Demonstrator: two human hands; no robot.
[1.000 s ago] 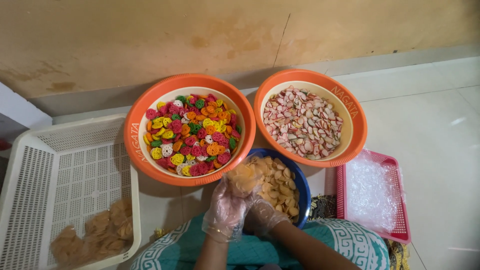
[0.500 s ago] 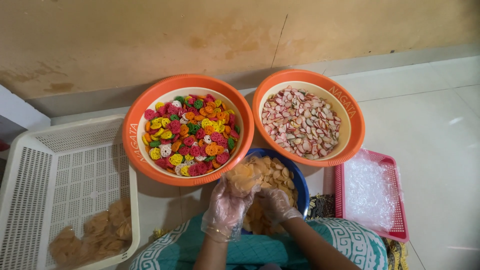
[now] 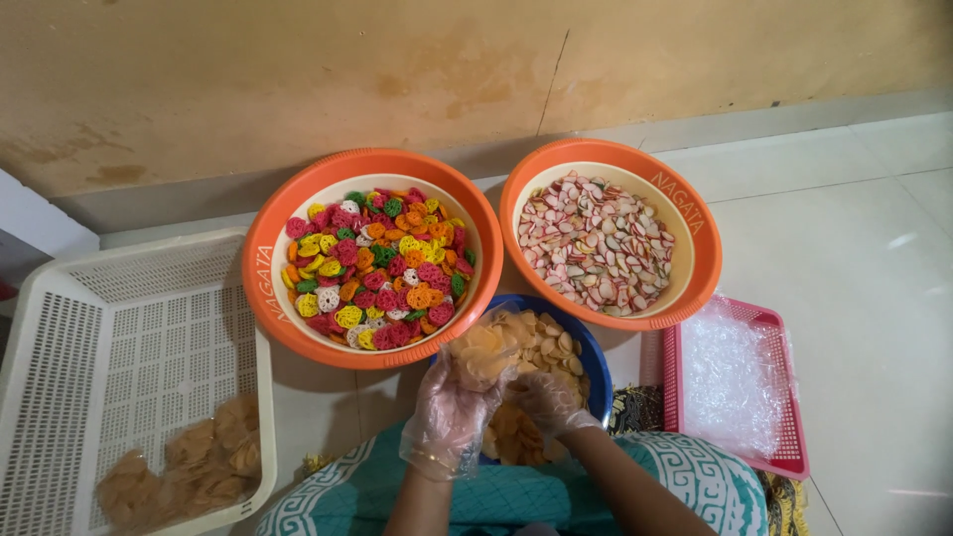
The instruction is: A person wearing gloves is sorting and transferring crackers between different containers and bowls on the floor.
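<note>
1. The left hand (image 3: pixel 449 412), in a loose clear plastic glove, is curled around a small clear bag of pale crackers (image 3: pixel 484 352), holding it up over the near rim of the blue bowl (image 3: pixel 594 359).
2. The right hand (image 3: pixel 549 399), gloved too, sits just beside the left at its 3 o'clock, fingers bent down among the pale yellow crackers (image 3: pixel 541 342) in the blue bowl; whether it pinches any cannot be told.
3. At 11 o'clock from the hands an orange bowl (image 3: pixel 273 298) holds flower-shaped crackers in red, yellow, green and orange (image 3: pixel 375 268).
4. At 1 o'clock a second orange bowl (image 3: pixel 695 268), touching the blue one, holds pink-and-white oval crackers (image 3: pixel 596 243).
5. At 9 o'clock stands a white slotted basket (image 3: pixel 129 337) with filled bags of pale crackers (image 3: pixel 179 467) in its near corner.
6. At 3 o'clock a pink tray (image 3: pixel 784 397) holds empty clear plastic bags (image 3: pixel 730 382).
7. A teal patterned cloth (image 3: pixel 685 476) covers the person's lap beneath both forearms.
</note>
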